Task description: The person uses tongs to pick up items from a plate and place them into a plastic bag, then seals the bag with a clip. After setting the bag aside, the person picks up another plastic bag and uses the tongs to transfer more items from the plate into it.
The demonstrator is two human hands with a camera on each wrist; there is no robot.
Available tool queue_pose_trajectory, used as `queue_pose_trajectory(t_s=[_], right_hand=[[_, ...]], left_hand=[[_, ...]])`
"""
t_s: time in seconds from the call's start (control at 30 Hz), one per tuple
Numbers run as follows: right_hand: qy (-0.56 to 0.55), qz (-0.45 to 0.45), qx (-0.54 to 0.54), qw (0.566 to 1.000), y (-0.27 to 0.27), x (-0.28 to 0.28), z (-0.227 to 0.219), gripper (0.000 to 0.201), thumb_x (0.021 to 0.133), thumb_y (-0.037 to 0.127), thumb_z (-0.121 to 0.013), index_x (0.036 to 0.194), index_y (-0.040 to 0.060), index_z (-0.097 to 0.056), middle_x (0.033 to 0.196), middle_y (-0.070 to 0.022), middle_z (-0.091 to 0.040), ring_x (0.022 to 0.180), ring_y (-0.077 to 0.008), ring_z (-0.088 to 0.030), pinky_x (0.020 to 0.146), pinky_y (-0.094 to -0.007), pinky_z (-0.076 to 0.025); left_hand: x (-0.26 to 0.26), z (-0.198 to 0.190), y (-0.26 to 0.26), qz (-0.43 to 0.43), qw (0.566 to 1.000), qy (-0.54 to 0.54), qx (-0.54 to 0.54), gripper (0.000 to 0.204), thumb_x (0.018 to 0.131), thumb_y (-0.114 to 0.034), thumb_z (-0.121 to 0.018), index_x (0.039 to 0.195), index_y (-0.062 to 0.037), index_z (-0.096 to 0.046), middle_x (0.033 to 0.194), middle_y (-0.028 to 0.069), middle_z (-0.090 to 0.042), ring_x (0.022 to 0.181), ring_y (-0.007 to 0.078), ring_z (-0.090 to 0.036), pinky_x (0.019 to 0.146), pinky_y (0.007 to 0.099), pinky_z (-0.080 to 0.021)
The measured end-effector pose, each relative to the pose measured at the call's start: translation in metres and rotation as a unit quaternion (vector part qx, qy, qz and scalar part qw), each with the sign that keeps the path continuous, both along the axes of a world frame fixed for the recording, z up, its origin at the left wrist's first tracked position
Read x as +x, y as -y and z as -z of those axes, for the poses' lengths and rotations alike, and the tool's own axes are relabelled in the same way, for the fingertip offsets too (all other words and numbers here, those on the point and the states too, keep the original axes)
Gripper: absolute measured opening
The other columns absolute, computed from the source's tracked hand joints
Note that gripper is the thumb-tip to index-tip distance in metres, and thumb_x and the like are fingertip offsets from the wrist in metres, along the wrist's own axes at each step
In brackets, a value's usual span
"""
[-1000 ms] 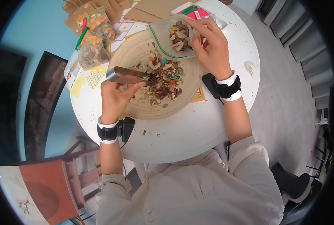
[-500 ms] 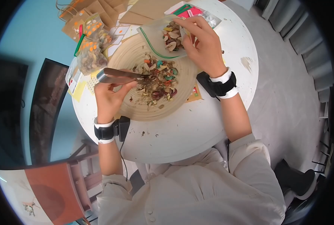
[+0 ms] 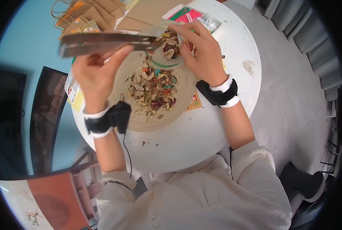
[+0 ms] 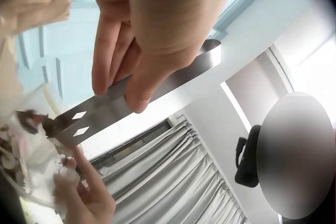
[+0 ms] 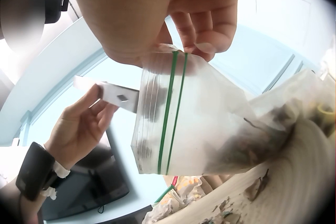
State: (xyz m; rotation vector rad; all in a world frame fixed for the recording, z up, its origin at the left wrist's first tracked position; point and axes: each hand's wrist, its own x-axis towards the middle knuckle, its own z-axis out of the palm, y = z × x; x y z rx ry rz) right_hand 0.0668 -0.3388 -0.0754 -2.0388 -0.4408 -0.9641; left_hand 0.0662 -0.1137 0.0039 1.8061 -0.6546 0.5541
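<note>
My left hand (image 3: pixel 96 74) pinches a pair of metal tongs (image 4: pixel 131 95) between thumb and fingers. At the tips of the tongs is a small clump of dark dried bits (image 4: pixel 50 127). The tips are inside the mouth of a clear zip bag (image 5: pixel 194 119) with a green seal, showing through its side in the right wrist view. My right hand (image 3: pixel 205 53) grips the bag by its upper edge and keeps it tilted over the round plate (image 3: pixel 140 124). Dried petals and slices fill the bag's bottom. A loose heap of colourful potpourri (image 3: pixel 155 90) lies on the plate.
Brown paper bags (image 3: pixel 98 15) stand at the table's back left. Behind the plate is a white tray (image 3: pixel 217 27) with pink and green items. Partly hidden behind my left hand are filled bags (image 5: pixel 181 198). A yellow card (image 3: pixel 78 100) lies at the left.
My left hand has lifted the tongs from the potpourri heap, up to the mouth of the zip bag. My right hand still holds the bag over the plate.
</note>
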Motion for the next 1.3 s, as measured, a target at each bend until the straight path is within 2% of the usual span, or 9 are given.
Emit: queue_pose_trajectory(t_s=[0.1,0.2,0.37,0.6,0.77,0.87,0.97,1.1,1.3], right_hand=[[0.01,0.0,-0.001,1.0,0.001,0.001,0.002,0.04,0.078,-0.002,-0.057,0.114,0.0117,-0.068,0.099,-0.0047,-0.06,0.062,-0.02,-0.06,0.058,-0.0312,-0.048],[0.025,0.007,-0.001,1.0,0.002,0.003,0.002,0.041,0.078,-0.003,-0.057,0.115,0.0115,-0.068,0.099,-0.0046,-0.06,0.06,-0.0195,-0.059,0.057,-0.0307,-0.047],[0.015,0.003,0.0,1.0,0.002,0.003,0.004,0.042,0.078,-0.004,-0.057,0.114,0.0126,-0.068,0.099,-0.0038,-0.059,0.06,-0.0184,-0.057,0.056,-0.0298,-0.046],[0.005,-0.003,0.012,1.0,0.0,0.001,0.001,0.042,0.079,-0.003,-0.057,0.115,0.0132,-0.068,0.098,-0.0042,-0.06,0.063,-0.0171,-0.057,0.058,-0.0293,-0.047],[-0.007,0.003,0.008,1.0,-0.002,0.0,0.0,0.041,0.079,-0.003,-0.057,0.116,0.012,-0.068,0.099,-0.005,-0.06,0.065,-0.0175,-0.058,0.059,-0.0298,-0.048],[-0.014,-0.002,0.002,1.0,-0.004,0.0,0.0,0.041,0.079,-0.003,-0.057,0.115,0.0119,-0.068,0.099,-0.0052,-0.061,0.065,-0.0175,-0.058,0.06,-0.0297,-0.048],[0.003,-0.004,0.003,1.0,-0.004,0.001,0.001,0.041,0.079,-0.003,-0.057,0.115,0.0116,-0.068,0.099,-0.0051,-0.061,0.065,-0.0174,-0.058,0.061,-0.0295,-0.048],[-0.003,-0.004,0.001,1.0,-0.003,0.001,-0.001,0.04,0.079,-0.003,-0.058,0.115,0.0105,-0.068,0.099,-0.0056,-0.06,0.065,-0.0174,-0.058,0.061,-0.0292,-0.047],[0.006,-0.013,0.002,1.0,-0.004,0.002,0.002,0.038,0.08,-0.003,-0.057,0.115,0.0096,-0.068,0.098,-0.0063,-0.06,0.065,-0.0174,-0.058,0.06,-0.0294,-0.047]], left_hand=[[0.014,0.011,0.02,-0.002,0.999,-0.009,0.049,0.031,0.078,0.006,-0.077,0.106,0.0068,-0.065,0.096,0.0114,-0.071,0.088,0.0167,-0.069,0.08,0.0254,-0.054],[0.009,0.019,0.011,0.002,1.0,-0.018,-0.015,0.033,0.077,0.006,-0.078,0.108,0.0071,-0.064,0.099,0.0122,-0.071,0.09,0.0171,-0.069,0.08,0.0263,-0.055],[-0.022,0.016,-0.034,-0.102,0.994,-0.039,-0.03,0.038,0.082,0.002,-0.073,0.118,0.0058,-0.06,0.105,0.0126,-0.07,0.094,0.0172,-0.067,0.086,0.0287,-0.051],[-0.019,0.057,-0.066,-0.076,0.973,-0.212,0.042,0.03,0.082,0.0,-0.075,0.11,0.0038,-0.064,0.101,0.0086,-0.071,0.09,0.0133,-0.065,0.081,0.0258,-0.05],[-0.009,0.068,-0.056,-0.051,0.975,-0.212,-0.045,0.027,0.081,0.0,-0.077,0.105,0.0038,-0.064,0.098,0.0109,-0.071,0.089,0.0149,-0.066,0.08,0.0261,-0.052],[0.003,0.079,-0.06,-0.101,0.97,-0.22,-0.033,0.029,0.081,-0.003,-0.077,0.105,0.0041,-0.063,0.096,0.0105,-0.07,0.086,0.0151,-0.066,0.078,0.0264,-0.053],[0.018,0.08,-0.054,-0.074,0.953,-0.243,-0.166,0.027,0.083,-0.006,-0.076,0.103,0.004,-0.061,0.092,0.0091,-0.068,0.082,0.0153,-0.066,0.077,0.0271,-0.055],[0.031,0.088,-0.05,-0.06,0.952,-0.281,-0.102,0.023,0.085,-0.007,-0.074,0.1,0.0029,-0.06,0.085,0.0067,-0.065,0.076,0.0143,-0.065,0.079,0.0284,-0.056],[0.006,0.078,-0.048,0.001,0.904,-0.397,-0.162,0.018,0.087,-0.005,-0.071,0.1,0.0011,-0.06,0.09,0.0062,-0.065,0.08,0.0147,-0.065,0.08,0.0302,-0.058]])
